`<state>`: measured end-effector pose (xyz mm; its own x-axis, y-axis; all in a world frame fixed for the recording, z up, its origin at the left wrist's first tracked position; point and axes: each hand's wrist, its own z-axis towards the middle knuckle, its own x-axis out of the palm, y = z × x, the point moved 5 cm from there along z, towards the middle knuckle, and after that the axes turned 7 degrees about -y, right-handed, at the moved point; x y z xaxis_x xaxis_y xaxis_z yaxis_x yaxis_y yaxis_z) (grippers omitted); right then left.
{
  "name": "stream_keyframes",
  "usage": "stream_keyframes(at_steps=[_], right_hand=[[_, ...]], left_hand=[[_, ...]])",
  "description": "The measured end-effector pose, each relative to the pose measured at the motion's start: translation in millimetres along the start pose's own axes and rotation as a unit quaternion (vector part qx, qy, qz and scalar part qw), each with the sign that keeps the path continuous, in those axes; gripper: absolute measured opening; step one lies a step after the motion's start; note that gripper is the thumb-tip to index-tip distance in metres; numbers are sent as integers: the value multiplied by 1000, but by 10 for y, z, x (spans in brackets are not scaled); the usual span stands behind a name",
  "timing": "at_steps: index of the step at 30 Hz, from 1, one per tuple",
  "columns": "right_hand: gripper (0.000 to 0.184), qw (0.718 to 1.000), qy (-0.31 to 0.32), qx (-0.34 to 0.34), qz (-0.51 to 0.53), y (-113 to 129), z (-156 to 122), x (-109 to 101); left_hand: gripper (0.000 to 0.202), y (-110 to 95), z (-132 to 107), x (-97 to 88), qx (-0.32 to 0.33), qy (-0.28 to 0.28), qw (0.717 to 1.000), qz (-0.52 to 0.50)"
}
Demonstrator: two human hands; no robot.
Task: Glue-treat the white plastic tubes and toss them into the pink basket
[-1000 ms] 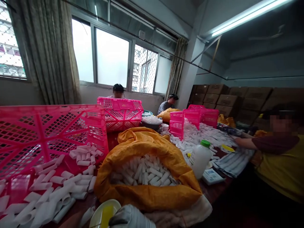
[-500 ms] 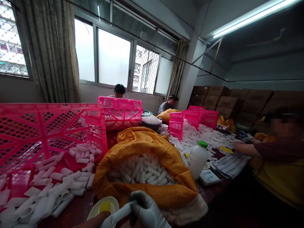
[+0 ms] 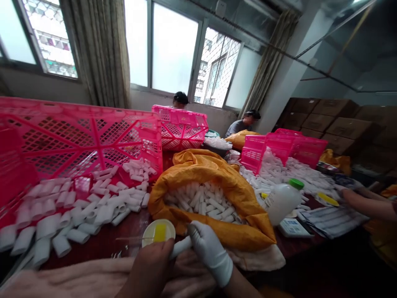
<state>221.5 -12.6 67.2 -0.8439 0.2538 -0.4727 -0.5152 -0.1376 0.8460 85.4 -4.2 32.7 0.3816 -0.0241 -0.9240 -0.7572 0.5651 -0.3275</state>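
A short white plastic tube (image 3: 181, 247) spans the gap between my two hands at the lower middle. My bare left hand (image 3: 151, 263) grips its left end, thumb on top. In a white glove with dark-stained fingertips, my right hand (image 3: 208, 246) is closed around the other end. Just beyond my left hand sits a small round dish (image 3: 148, 230) with a yellow piece (image 3: 160, 232) in it and a thin stick across its rim. Behind my right hand an orange woven sack (image 3: 259, 225) lies open, its mouth showing many white tubes (image 3: 204, 200).
Loose tubes (image 3: 104, 213) spill from a pink crate (image 3: 99, 145) at left. To the right are a green-capped bottle (image 3: 282, 203), a white scale-like device (image 3: 294, 227) and a striped cloth (image 3: 331, 217). A co-worker's arm (image 3: 362, 203) reaches in at far right; two people sit behind.
The view has tilted down and swung left, so more of both hands and a pink cloth below them show. Both hands still hold the tube.
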Motion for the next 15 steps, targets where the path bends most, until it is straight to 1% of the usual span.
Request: stream_keyframes(at_steps=[2,4,6,8,10,11,13,15], right_hand=[[42,1000,8,26,-14,-92,31,104],[42,1000,14,24,-7,-119,41,174],[42,1000,22,13,6,-113,30,215],[42,999,27,-3,22,-84,2,241],[41,999,34,-25,29,-41,-34,271],[40,998,37,-39,28,-14,-54,284],[39,996,42,-70,20,38,-107,284],[37,995,52,-84,6,42,-199,204]], left_hand=[[23,-55,5,-48,-7,21,1000,14],[26,-74,12,-103,-8,44,999,2],[28,-42,10,-147,-19,61,998,-19],[28,9,-7,-164,-34,77,995,-55],[29,32,-35,-154,-46,99,986,-127],[31,21,-53,-139,-50,120,976,-178],[34,-55,-99,-119,-50,175,940,-288],[34,-168,-145,-161,-28,210,904,-372]])
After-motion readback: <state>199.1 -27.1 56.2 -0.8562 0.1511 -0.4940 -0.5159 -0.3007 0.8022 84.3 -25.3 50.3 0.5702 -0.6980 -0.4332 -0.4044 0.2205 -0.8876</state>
